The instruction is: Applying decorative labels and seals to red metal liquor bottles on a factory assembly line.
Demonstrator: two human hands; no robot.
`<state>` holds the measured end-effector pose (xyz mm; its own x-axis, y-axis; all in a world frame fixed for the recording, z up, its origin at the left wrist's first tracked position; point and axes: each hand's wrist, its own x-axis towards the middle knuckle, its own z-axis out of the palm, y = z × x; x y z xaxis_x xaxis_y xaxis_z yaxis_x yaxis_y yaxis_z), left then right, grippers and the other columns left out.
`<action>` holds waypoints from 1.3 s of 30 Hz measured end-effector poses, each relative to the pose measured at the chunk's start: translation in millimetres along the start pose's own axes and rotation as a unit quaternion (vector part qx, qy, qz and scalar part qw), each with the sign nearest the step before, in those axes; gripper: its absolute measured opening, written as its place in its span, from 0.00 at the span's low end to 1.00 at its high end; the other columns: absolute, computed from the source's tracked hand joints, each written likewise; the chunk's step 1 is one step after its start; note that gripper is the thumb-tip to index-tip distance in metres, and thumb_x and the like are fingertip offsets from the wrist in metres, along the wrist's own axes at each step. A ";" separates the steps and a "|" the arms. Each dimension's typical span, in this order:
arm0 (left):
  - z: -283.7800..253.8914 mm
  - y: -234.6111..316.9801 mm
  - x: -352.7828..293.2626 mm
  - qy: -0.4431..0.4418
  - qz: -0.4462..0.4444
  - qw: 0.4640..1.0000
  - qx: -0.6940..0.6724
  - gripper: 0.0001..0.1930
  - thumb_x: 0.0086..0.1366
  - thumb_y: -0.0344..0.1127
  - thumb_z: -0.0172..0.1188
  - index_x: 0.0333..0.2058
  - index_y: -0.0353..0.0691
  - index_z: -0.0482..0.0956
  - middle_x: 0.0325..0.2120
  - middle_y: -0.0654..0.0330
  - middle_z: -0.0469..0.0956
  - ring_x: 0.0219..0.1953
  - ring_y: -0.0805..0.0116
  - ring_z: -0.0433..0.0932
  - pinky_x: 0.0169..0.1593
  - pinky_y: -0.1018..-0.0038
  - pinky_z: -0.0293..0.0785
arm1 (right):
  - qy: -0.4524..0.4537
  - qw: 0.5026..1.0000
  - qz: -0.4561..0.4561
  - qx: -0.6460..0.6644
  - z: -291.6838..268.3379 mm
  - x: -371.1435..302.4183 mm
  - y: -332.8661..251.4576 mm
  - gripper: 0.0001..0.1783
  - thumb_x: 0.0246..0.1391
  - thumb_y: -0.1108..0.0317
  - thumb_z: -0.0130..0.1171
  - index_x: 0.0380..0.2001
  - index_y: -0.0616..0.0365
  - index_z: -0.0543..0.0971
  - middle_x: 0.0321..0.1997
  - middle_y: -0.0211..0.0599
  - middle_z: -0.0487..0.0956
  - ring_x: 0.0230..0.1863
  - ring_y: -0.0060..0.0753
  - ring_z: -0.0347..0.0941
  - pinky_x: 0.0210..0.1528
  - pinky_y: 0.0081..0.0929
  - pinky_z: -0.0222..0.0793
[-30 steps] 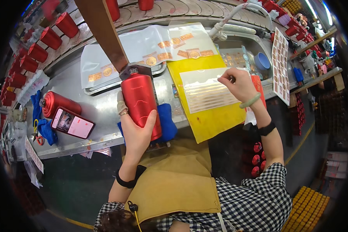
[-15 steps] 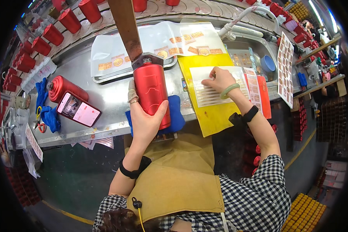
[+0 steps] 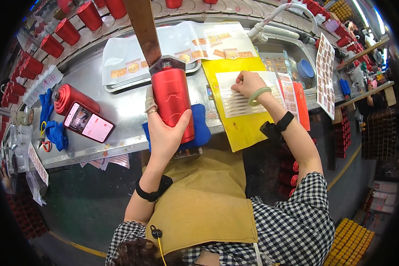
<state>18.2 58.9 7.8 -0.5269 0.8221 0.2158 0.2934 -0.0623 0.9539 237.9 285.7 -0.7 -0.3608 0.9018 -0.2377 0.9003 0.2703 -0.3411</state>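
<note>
My left hand [image 3: 166, 133] is wrapped round the lower part of a red bottle [image 3: 170, 95]. A cloth cover is on one of its fingers. The bottle's neck meets a dark metal bracket [image 3: 166, 63] at the end of a brown bar [image 3: 142, 29], and a blue cloth [image 3: 201, 128] lies beneath its lower end. My right hand [image 3: 249, 85], with a pale green bangle at the wrist, has thumb and fingers pinched at a sheet of striped decals [image 3: 241, 109]. Whether something is between the fingertips is too small to tell. The sheet lies on a yellow board [image 3: 244, 136].
Left on the metal bench are another red bottle [image 3: 77, 98], a phone [image 3: 88, 122], blue cloths [image 3: 56, 134] and scissors [image 3: 43, 133]. Printed decal sheets cover a tray [image 3: 119, 88] behind. A sink with a blue bowl [image 3: 304, 68] and a faucet [image 3: 292, 6] is at the right.
My right hand has shifted slightly left and its fingertips have drawn together over the decal sheet. The left hand still holds the bottle. Red pieces on the conveyor behind have moved along.
</note>
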 end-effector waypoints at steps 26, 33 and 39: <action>3.4 9.4 1.1 -0.011 -0.048 0.998 0.026 0.48 0.60 0.30 0.68 0.73 0.31 0.48 0.73 0.47 0.53 0.74 0.54 0.54 0.75 0.62 0.49 | -0.043 0.966 0.147 -0.209 -122.0 112.9 268.0 0.15 0.49 0.60 0.69 0.41 0.49 0.89 0.38 0.43 0.88 0.40 0.44 0.84 0.49 0.35 0.78; -6.7 -0.4 -7.5 -0.015 -0.080 0.995 0.050 0.50 0.59 0.32 0.69 0.74 0.31 0.47 0.74 0.47 0.51 0.75 0.54 0.51 0.75 0.61 0.45 | -0.266 0.909 0.179 -0.265 -89.7 146.4 262.6 0.28 0.54 0.51 0.68 0.56 0.51 0.83 0.56 0.44 0.83 0.48 0.41 0.82 0.51 0.36 0.76; -3.9 -1.0 -4.0 -0.013 -0.061 0.998 0.029 0.50 0.59 0.31 0.69 0.74 0.31 0.47 0.74 0.47 0.51 0.75 0.54 0.51 0.75 0.61 0.45 | -0.104 0.949 0.217 -0.201 -98.8 144.6 272.4 0.30 0.49 0.46 0.72 0.48 0.57 0.85 0.45 0.48 0.87 0.44 0.48 0.84 0.49 0.40 0.77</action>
<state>17.0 53.4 6.8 -0.5406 0.8363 0.0915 0.2747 0.0726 0.9588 455.0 523.0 -38.1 0.0638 0.8826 -0.4658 0.9801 0.0324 0.1957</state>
